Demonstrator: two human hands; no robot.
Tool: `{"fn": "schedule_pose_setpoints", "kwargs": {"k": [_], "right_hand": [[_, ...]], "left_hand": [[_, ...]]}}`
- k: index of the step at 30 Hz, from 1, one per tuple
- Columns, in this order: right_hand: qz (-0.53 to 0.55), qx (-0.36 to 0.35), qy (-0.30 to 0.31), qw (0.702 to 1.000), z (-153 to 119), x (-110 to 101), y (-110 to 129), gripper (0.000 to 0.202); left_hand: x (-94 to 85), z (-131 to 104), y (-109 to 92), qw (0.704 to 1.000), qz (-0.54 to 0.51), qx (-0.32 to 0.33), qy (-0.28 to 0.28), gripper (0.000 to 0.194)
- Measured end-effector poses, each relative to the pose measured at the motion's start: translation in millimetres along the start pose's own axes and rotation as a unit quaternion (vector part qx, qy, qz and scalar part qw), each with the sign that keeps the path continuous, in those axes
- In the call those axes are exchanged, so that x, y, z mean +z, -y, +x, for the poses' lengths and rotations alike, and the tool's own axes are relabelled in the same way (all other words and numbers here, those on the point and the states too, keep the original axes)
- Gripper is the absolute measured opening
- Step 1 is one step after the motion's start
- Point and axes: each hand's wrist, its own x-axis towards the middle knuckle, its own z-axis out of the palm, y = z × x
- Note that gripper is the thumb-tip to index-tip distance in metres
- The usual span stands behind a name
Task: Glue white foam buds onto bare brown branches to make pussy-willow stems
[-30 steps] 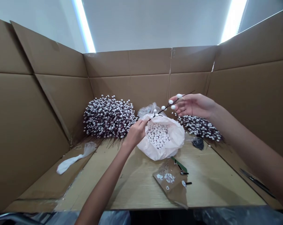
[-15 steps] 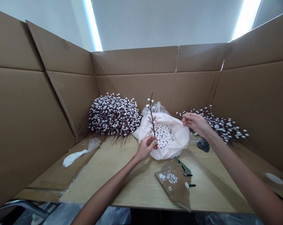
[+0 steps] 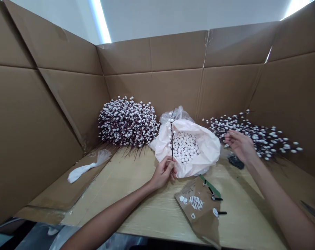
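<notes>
My left hand [image 3: 162,173] pinches a thin dark berry twig [image 3: 172,140] near its lower end and holds it upright. A few white berries sit near the twig's tip, and short side stubs below are bare. Behind it lies a white plastic bag [image 3: 212,142], its mouth spread wide around many small white balls [image 3: 185,147]. My right hand [image 3: 242,144] is raised to the right of the bag, fingers bent toward the thumb; whatever is between the fingertips is too small to make out. Beyond that hand lies a loose heap of white-berried stems [image 3: 270,139].
A dense bundle of berry stems [image 3: 128,121] lies back left. In front is a cardboard piece [image 3: 185,213] with white smears and black sticks. A dark plastic packet [image 3: 236,161], a crumpled white plastic strip [image 3: 81,173] and a dark pointed tool [image 3: 312,209] lie about. Cardboard walls [image 3: 178,90] surround the table.
The view has tilted down and shifted slightly. My right hand has drawn away from the bag to the right. The twig in my left hand has turned and sits lower.
</notes>
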Motion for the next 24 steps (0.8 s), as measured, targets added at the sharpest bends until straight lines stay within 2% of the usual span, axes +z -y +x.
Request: {"fn": "schedule_pose_setpoints", "kwargs": {"k": [4, 8, 18, 24], "right_hand": [[-0.006, 0.012, -0.029, 0.999, 7, -16, -13, 0.010], [-0.022, 0.032, -0.040, 0.998, 11, -20, -25, 0.008], [-0.051, 0.108, -0.068, 0.990, 4, -17, -50, 0.005], [-0.078, 0.140, -0.100, 0.982, -1, -13, -59, 0.013]], "left_hand": [[3.7, -2, 3, 1.000, -0.001, 0.002, 0.007, 0.035], [5.6, -2, 4, 1.000, 0.001, 0.000, 0.004, 0.036], [6.1, -2, 1, 1.000, 0.017, -0.003, -0.004, 0.038], [6.6, -3, 1, 1.000, 0.020, 0.003, 0.000, 0.035]]}}
